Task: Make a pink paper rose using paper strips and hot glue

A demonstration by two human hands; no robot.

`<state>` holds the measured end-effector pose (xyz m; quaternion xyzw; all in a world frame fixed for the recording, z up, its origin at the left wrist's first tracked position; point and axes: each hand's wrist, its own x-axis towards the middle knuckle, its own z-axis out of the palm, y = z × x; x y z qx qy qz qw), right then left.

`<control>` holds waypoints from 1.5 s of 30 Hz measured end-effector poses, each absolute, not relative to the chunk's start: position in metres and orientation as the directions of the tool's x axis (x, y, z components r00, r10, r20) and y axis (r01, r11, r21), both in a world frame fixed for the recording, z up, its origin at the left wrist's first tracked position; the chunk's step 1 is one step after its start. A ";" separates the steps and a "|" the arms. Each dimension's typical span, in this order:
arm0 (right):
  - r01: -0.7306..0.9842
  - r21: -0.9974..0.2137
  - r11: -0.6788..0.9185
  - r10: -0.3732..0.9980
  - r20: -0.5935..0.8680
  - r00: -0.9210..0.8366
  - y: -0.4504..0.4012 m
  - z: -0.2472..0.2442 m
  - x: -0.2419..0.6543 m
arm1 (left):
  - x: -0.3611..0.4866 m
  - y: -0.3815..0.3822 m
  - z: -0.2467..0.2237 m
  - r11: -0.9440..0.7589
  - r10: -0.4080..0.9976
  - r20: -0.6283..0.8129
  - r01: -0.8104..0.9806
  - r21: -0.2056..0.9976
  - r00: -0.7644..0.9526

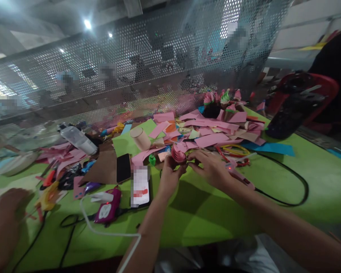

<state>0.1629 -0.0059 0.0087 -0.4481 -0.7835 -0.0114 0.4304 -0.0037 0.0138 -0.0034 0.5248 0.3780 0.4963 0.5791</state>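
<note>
Over the green table (224,223), my left hand (170,176) has its fingers wrapped round a pink swirled paper piece (179,152), near the middle of the view. My right hand (206,165) meets it from the right, fingertips pinched together at the lower right side of the swirl; anything between them is too small to make out. Pink paper strips (213,140) lie just behind both hands. A glue gun (238,175) with a small red light rests beside my right wrist, partly behind the forearm.
Two phones (123,168) (140,187), a magenta power bank (109,206) and cables lie left. Another person's hand (10,204) is near a yellow glue gun (48,195). Behind stand a paper cylinder (140,138), a bottle (78,140) and a perforated screen (147,68); a dark tumbler (287,106) stands right.
</note>
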 end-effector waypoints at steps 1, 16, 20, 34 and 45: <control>0.706 -0.374 0.602 0.689 0.690 -0.222 -0.006 0.010 0.163 | -0.003 0.014 -0.003 -0.061 0.972 0.097 -0.168 0.984 0.214; 0.682 -0.337 0.649 0.649 0.713 -0.266 -0.011 0.012 0.163 | -0.004 0.012 -0.001 -0.074 0.975 0.089 -0.076 0.994 0.206; 0.686 -0.314 0.656 0.633 0.724 -0.273 -0.012 0.013 0.162 | -0.005 0.011 -0.003 -0.094 0.965 0.109 -0.074 0.993 0.240; 0.703 -0.245 0.668 0.616 0.712 -0.337 -0.013 0.012 0.159 | -0.006 0.008 -0.006 -0.148 0.936 0.161 -0.064 0.987 0.313; 0.710 -0.166 0.684 0.581 0.713 -0.392 -0.014 0.011 0.161 | -0.011 0.006 -0.006 -0.008 0.963 0.024 -0.060 0.998 0.268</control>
